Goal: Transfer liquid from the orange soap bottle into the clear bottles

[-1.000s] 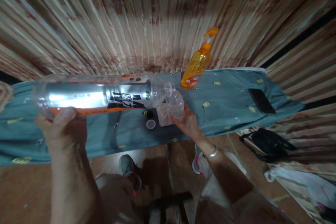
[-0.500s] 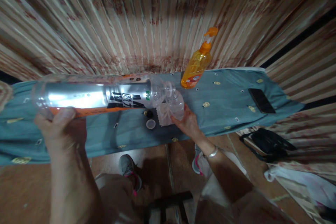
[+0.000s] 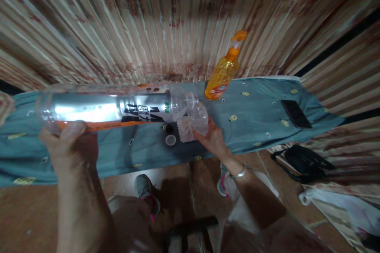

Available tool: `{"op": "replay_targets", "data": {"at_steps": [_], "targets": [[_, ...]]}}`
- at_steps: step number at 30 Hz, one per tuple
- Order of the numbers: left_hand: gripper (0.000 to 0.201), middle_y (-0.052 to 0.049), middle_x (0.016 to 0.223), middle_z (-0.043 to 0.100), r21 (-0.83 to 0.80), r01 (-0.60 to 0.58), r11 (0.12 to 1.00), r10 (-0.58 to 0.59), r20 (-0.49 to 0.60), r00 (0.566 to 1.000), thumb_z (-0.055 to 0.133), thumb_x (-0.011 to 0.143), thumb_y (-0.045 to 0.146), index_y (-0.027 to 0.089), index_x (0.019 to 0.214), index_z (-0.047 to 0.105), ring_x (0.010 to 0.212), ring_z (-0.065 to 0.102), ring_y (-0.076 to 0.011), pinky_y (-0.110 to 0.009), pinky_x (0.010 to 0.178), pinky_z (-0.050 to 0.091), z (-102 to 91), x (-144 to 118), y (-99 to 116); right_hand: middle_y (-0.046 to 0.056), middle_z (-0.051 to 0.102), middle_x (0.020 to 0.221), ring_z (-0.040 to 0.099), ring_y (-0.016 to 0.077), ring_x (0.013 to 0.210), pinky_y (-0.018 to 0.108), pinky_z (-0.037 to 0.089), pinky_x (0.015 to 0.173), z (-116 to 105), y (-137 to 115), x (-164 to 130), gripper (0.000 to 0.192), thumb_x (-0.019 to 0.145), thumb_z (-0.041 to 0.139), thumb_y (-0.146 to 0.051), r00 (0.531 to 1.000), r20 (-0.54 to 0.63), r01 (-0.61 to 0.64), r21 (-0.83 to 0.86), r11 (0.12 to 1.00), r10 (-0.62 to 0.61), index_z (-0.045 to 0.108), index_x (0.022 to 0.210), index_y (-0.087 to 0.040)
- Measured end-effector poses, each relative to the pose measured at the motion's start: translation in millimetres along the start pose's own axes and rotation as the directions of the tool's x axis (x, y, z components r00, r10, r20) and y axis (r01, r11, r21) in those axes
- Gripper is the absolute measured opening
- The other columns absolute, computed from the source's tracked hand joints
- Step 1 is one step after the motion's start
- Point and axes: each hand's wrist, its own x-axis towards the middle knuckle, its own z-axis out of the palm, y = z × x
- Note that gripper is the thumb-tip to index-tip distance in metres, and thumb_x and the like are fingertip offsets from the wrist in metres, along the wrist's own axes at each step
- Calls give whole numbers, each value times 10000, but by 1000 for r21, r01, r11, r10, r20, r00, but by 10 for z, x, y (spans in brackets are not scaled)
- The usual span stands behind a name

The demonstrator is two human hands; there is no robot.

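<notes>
Left hand (image 3: 63, 142) is wrapped around the base of the big bottle (image 3: 113, 106), thumb pressed on its side, the bottle lying level with its open mouth pointing toward the right hand (image 3: 212, 138). That hand is closed around the small bottle (image 3: 198, 118), tilted so its neck meets the big one's mouth. Just below the small bottle, a cap (image 3: 170, 140) sits on the blue-covered surface (image 3: 255, 122). Beyond the right hand stands an orange pump bottle (image 3: 223, 73); far off to its right lies a phone (image 3: 296, 114).
</notes>
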Motion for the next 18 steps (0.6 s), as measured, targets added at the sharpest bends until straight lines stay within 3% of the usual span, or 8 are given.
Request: {"op": "replay_targets", "data": {"at_steps": [8,18], "targets": [[865,18,780,581,-19,6,1000,-6,-12,1000,753,366,411,370,1217,602,787,624,-238,-460,782,595,49,-6,60,171,768,1207,754,320,1117,472,618,955,-2,-11,5,651,778,739,-368,1000,-5,-15,6,1000,15,564,1364,-143],[886,7,832,611,-64,-12,998,12,-10,1000,816,362,402,365,1223,610,835,656,-250,-479,812,616,54,-7,47,162,770,1207,756,323,1113,472,623,942,-3,-20,3,639,783,740,-361,1000,-6,-15,3,1000,15,564,1365,-163]]}}
